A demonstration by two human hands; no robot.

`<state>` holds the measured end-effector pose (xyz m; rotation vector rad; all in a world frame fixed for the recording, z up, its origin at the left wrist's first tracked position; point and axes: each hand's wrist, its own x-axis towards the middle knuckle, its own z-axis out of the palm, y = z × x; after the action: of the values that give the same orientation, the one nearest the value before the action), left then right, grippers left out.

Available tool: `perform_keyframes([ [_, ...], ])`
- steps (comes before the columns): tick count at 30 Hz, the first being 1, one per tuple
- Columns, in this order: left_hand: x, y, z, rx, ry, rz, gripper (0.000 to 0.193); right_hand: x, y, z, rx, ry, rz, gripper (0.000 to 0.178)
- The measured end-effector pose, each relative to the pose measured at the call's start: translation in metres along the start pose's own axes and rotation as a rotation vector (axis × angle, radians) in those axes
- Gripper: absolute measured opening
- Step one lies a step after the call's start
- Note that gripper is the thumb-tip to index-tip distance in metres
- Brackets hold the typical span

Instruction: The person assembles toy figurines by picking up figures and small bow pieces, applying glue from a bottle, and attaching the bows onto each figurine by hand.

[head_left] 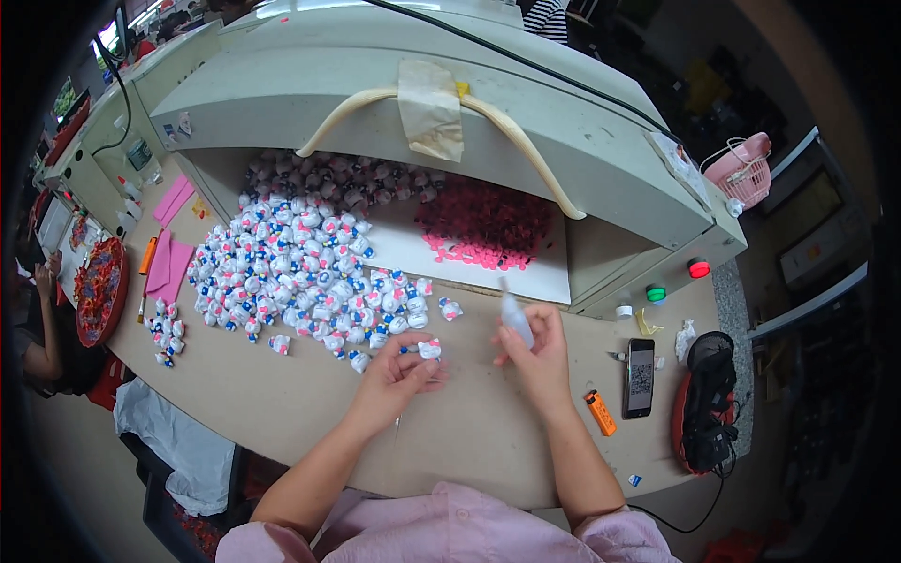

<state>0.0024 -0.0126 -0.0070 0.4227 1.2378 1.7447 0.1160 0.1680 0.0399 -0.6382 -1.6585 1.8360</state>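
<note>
Between the fingertips of my left hand [392,380] is a small white figurine [429,349] with pink and blue parts. My right hand [542,361] is wrapped round a small translucent squeeze bottle [514,317], its narrow tip pointing up and away from me. The two hands are apart, above the tan tabletop [469,422]. Just beyond my left hand lies a large heap of similar figurines [291,267], running back under the grey hood. One loose figurine [450,309] sits between the heap and the bottle.
Small pink pieces [479,246] lie on a white sheet [399,246] under the hood [554,122]. On the right are a phone [639,377], an orange lighter [601,413] and a black-and-red bundle [709,403]. Pink sheets [171,263] lie left; a person's arm [42,347] shows beyond.
</note>
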Motion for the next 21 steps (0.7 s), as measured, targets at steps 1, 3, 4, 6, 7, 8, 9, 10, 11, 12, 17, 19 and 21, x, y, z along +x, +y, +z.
perform_keyframes([
  [1, -0.001, 0.003, 0.001, -0.019, -0.003, -0.012, 0.036, 0.014, -0.004, 0.004, -0.045, -0.018, 0.036, 0.016],
  [3, -0.004, 0.008, 0.001, -0.019, -0.010, -0.007, 0.036, 0.048, -0.009, 0.002, -0.302, -0.083, 0.069, 0.014],
  [4, -0.004, 0.009, 0.002, -0.009, -0.020, 0.005, 0.037, 0.069, -0.011, 0.006, -0.481, -0.125, -0.052, 0.015],
  [6, -0.002, 0.009, 0.003, -0.009, -0.026, 0.009, 0.037, 0.099, -0.010, 0.014, -0.667, -0.179, -0.172, 0.016],
  [7, -0.001, 0.009, 0.002, 0.006, -0.029, 0.019, 0.036, 0.111, -0.007, 0.022, -0.808, -0.219, -0.288, 0.019],
  [8, -0.002, 0.008, 0.001, -0.002, -0.019, 0.022, 0.036, 0.117, -0.005, 0.029, -0.946, -0.259, -0.407, 0.022],
  [9, -0.002, 0.007, 0.000, 0.000, -0.024, 0.021, 0.035, 0.120, -0.006, 0.034, -0.979, -0.306, -0.329, 0.024],
  [10, -0.003, 0.007, 0.000, 0.003, -0.030, 0.020, 0.034, 0.123, -0.006, 0.039, -0.982, -0.319, -0.333, 0.024],
  [11, -0.002, 0.007, 0.001, -0.004, -0.021, 0.025, 0.034, 0.125, -0.007, 0.044, -1.062, -0.352, -0.249, 0.025],
  [12, -0.003, 0.008, 0.000, 0.002, -0.032, 0.019, 0.035, 0.125, -0.006, 0.049, -1.138, -0.386, -0.162, 0.026],
  [17, -0.003, 0.008, -0.003, -0.032, -0.053, 0.019, 0.038, 0.121, -0.001, 0.049, -1.170, -0.390, -0.262, 0.026],
  [19, -0.002, 0.009, -0.003, -0.047, -0.039, -0.006, 0.039, 0.120, 0.006, 0.040, -1.205, -0.370, -0.391, 0.025],
  [21, 0.001, 0.010, -0.003, -0.056, -0.038, -0.002, 0.039, 0.116, 0.007, 0.033, -1.124, -0.284, -0.463, 0.023],
])
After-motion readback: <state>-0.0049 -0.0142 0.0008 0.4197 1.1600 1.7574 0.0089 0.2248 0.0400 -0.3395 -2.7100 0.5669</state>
